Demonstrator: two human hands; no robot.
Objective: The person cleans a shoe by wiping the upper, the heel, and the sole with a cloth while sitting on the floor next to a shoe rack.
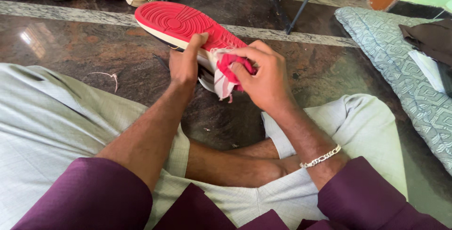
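The left hand (pixel 184 65) grips the shoe (pixel 188 27), sole up; the right hand (pixel 263 77) pinches a cloth (pixel 228 72) against its heel. Best to brace firmly and rub in short strokes.

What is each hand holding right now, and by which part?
The left hand holds the red-soled shoe by its side edge near mid-sole. The right hand holds a bunched red-and-white cloth against the shoe's heel end.

No packages, labels, signs or screens are showing anywhere around the fingers in this view.
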